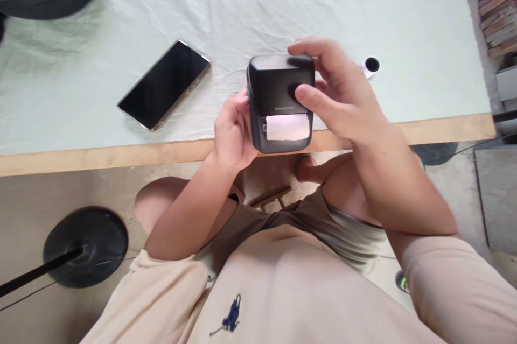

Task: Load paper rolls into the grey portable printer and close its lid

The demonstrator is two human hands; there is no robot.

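Indoors, pale cloth-covered table [323,5], left hand [232,134] gripping small printer [280,102], right hand [339,96] loosely curled on it, phone [165,84] nearby

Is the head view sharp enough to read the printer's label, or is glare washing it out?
Head view: the printer is fairly sharp, but its label text is too small to read; a soft sheen lightens its top; the paper strip is bright but not blown out; the right hand is slightly soft.

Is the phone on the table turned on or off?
It looks off, or asleep. The flat black smartphone lies face up on the pale cloth-covered table, and its screen is plain dark with nothing lit.
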